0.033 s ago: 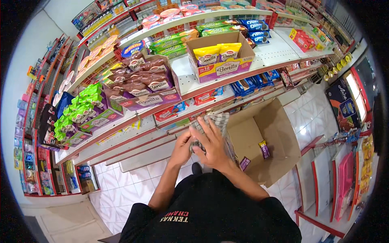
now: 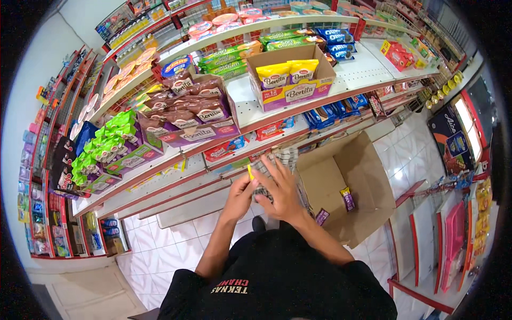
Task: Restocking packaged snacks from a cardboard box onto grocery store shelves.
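In front of the shelf my left hand (image 2: 239,200) is closed, with a yellow edge of a small packet (image 2: 250,172) poking out above its fingertips. The rest of that packet is hidden by the fingers. My right hand (image 2: 281,194) has its fingers stretched out against a grey checked cloth (image 2: 288,159), holding it to the palm. Part of the cloth lies between the two hands. Just right of my right hand stands a large open cardboard box (image 2: 368,170) with a purple-and-yellow packet (image 2: 348,199) and a purple packet (image 2: 322,216) inside.
On the shelf (image 2: 373,66) stand a carton of yellow packets (image 2: 292,88), a carton of brown packets (image 2: 200,125) and a carton of green packets (image 2: 125,152). Blue biscuit packs (image 2: 338,42) sit behind. White tiled floor (image 2: 176,250) lies below; another rack (image 2: 453,234) rises at right.
A yellow packet edge now shows above my left fingertips. The cloth has shifted slightly by my right fingers, while both hands stay in nearly the same place.
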Demonstrator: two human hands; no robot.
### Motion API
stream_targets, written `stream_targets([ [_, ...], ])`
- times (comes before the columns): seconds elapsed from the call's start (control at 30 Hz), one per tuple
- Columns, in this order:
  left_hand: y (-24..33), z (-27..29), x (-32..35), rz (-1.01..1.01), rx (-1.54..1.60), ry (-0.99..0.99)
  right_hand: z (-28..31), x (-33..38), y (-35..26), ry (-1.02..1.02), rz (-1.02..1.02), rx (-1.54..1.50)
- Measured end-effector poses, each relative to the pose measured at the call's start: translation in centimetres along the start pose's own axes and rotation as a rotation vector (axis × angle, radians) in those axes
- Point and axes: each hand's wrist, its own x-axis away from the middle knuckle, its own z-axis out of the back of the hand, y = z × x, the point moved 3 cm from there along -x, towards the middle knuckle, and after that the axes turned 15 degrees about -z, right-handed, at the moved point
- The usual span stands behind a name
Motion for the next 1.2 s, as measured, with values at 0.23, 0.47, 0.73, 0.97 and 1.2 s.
stream_targets([
  [0.23, 1.1, 0.9, 0.7, 0.052, 0.170, 0.025, -0.6, -0.2, 0.3, -0.086, -0.072, -0.102],
  [0.47, 0.5, -0.2, 2.2, 0.071, 0.192, 0.054, 0.3, 0.2, -0.8, 0.055, -0.088, -0.221],
  [0.73, 1.6, 2.0, 1.7, 0.006, 0.255, 0.018, -2.0, -1.0, -2.1, 0.067, -0.094, -0.010],
  [0.97, 3.0, 5.0, 3.4, 0.014, 0.302, -0.007, -3.6, -1.2, -3.7, 0.061, 0.148, -0.006],
  [1.2, 3.6, 7.4, 4.7, 0.005, 0.316, 0.097, -6.6, -0.8, -4.7, 0.069, 0.018, -0.041],
])
